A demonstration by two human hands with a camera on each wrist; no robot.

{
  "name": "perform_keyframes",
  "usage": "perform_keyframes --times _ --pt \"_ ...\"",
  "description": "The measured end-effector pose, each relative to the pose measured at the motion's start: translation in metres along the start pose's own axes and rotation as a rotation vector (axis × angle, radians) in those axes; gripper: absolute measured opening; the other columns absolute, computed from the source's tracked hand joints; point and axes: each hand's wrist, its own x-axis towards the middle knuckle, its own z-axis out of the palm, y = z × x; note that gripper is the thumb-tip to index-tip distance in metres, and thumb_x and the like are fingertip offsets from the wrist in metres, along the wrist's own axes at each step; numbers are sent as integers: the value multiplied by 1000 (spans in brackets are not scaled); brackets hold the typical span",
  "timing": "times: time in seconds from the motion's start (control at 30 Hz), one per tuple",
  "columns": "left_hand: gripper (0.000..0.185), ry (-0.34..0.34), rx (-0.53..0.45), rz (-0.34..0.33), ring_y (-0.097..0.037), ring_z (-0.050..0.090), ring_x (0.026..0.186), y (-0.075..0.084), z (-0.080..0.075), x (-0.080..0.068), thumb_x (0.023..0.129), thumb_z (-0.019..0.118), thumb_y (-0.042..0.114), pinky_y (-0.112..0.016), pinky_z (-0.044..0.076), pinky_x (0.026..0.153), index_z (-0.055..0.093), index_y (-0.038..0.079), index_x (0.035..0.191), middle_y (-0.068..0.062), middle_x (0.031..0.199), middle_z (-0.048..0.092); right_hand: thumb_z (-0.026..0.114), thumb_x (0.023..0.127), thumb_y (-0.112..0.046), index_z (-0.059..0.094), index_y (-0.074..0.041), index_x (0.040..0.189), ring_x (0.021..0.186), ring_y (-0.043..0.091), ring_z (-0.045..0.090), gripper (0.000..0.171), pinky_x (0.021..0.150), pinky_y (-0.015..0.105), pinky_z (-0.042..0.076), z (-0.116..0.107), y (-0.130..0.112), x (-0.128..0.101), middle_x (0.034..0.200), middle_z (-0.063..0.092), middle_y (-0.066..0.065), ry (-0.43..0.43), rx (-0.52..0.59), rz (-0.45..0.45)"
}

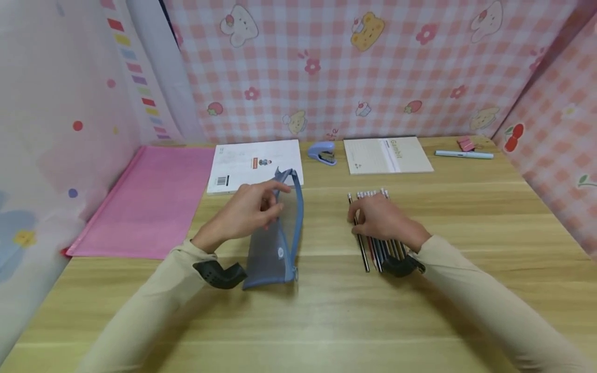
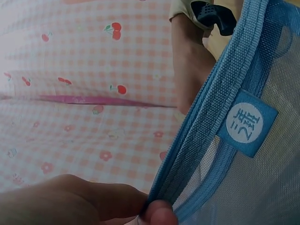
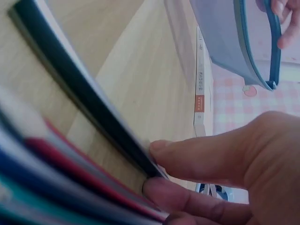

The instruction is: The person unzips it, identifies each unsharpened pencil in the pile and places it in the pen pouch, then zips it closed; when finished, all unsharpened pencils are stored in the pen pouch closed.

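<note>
- Our left hand (image 1: pixel 247 210) pinches the blue mesh pencil case's (image 1: pixel 275 243) open rim, mid-counter (image 1: pixel 326 311).
- Our right hand (image 1: pixel 380 217) curls round the bundle of pencils (image 1: pixel 373 248) lying flat.

A pink folder (image 1: pixel 149 199) lies flat at the left edge of the wooden desk (image 1: pixel 326 316). Beside it is a white booklet (image 1: pixel 252 163) with a barcode. A small blue stapler (image 1: pixel 323 153) sits between the booklet and a cream notebook (image 1: pixel 387 155). Further right lie a pale blue pen (image 1: pixel 464 154) and, just behind it, a pink binder clip (image 1: pixel 465 143). Pink checked cloth (image 1: pixel 354 67) with cartoon prints hangs behind.
</note>
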Motion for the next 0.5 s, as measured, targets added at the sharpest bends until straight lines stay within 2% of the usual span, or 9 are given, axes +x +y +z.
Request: perform_keyframes --times 0.1,0.23,0.37,0.5 --pt "38 -13 -35 -4 -19 62 54 -1 1 -2 97 60 9 -25 49 58 58 8 136 -7 71 65 79 79 -11 74 -10 90 66 11 65 12 67 32 52 2 -6 3 78 73 4 -14 -11 28" --pt "41 -14 -51 6 -20 63 55 -1 0 -2 97 61 7 -25 48 56 56 8 138 -10 73 65 74 76 -6 71 -9 87 70 17 60 12 65 30 47 4 -15 8 82 69 6 -33 -27 104" --pt "43 -31 -62 -3 -19 63 56 -1 -1 -2 97 60 7 -25 48 57 54 9 140 -7 75 65 69 73 -4 67 -9 83 74 20 58 11 63 28 45 5 -22 12 82 66 6 -66 -40 168" --pt "45 -43 -65 2 -19 63 57 -1 -1 -1 97 60 8 -25 49 59 52 9 142 -3 75 65 71 72 -5 66 -10 78 72 19 58 9 61 27 44 7 -22 14 79 66 4 -70 -6 186"
